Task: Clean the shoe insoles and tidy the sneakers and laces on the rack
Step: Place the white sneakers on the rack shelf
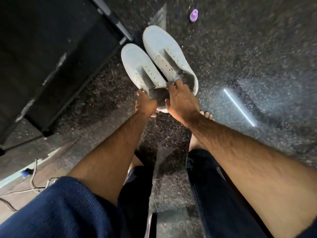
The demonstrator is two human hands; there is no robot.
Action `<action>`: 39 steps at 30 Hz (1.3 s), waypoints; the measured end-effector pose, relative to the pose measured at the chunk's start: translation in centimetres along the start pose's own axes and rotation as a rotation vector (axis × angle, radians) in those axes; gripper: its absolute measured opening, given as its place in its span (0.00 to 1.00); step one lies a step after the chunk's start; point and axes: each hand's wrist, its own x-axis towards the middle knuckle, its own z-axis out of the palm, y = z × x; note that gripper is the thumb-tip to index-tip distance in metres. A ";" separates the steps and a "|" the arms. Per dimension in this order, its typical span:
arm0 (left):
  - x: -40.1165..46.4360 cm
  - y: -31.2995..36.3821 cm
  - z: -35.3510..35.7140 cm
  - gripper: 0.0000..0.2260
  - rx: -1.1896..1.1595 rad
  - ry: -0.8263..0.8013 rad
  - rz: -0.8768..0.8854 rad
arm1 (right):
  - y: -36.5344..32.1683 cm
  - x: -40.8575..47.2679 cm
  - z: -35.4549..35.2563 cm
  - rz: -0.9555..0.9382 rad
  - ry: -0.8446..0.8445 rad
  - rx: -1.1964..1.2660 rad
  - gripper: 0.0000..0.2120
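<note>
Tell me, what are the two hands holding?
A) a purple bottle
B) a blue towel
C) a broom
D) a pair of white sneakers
D: the left hand and the right hand each grip the heel end of the white sneakers, whose toes point away; the eyelets show no laces.

Purple bottle [194,15] on speckled floor [257,48].

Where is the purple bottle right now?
In the head view, the purple bottle lies on the speckled floor at top centre, beyond and right of the white sneakers, touching nothing.
</note>
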 end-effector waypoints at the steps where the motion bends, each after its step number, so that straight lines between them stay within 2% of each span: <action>1: -0.3 -0.1 -0.4 0.24 0.000 -0.001 -0.004 | -0.1 -0.1 -0.2 0.005 0.001 0.016 0.24; 4: -2.6 -1.0 -2.4 0.21 -0.045 -0.098 0.012 | -0.8 -0.8 -0.9 0.006 -0.059 -0.002 0.25; 7: -6.9 -3.0 -4.4 0.20 -0.020 -0.228 0.058 | -2.4 -3.0 -2.4 0.147 -0.242 0.288 0.33; 10: -11.3 -5.2 -6.6 0.25 -0.016 -0.236 0.106 | -3.9 -6.1 -5.1 0.189 -0.348 0.486 0.36; 15: -18.2 -5.7 -10.8 0.24 -0.070 -0.237 0.151 | -7.0 -11.7 -10.9 0.172 -0.340 0.702 0.32; 18: -22.6 -5.0 -14.0 0.32 -0.027 -0.220 0.262 | -9.1 -15.3 -14.8 0.208 -0.369 0.749 0.35; 20: -25.7 -4.4 -16.4 0.37 -0.090 -0.229 0.307 | -10.6 -17.8 -17.7 0.218 -0.383 0.745 0.37; 25: -34.0 -3.0 -23.0 0.42 -0.276 -0.314 0.407 | -12.8 -23.6 -22.8 0.213 -0.429 0.756 0.43; 27: -37.3 -2.9 -25.6 0.40 -0.301 -0.330 0.454 | -16.1 -26.7 -28.0 0.205 -0.407 0.782 0.44; 30: -43.2 -1.4 -29.8 0.37 -0.353 -0.284 0.530 | -19.9 -30.4 -34.2 0.158 -0.385 0.765 0.41; 34: -48.3 -0.7 -34.0 0.41 -0.414 -0.177 0.677 | -23.5 -32.9 -39.0 0.093 -0.358 0.769 0.42; 39: -49.1 0.3 -38.9 0.48 -0.474 -0.007 0.714 | -29.5 -31.2 -43.1 -0.013 -0.348 0.763 0.38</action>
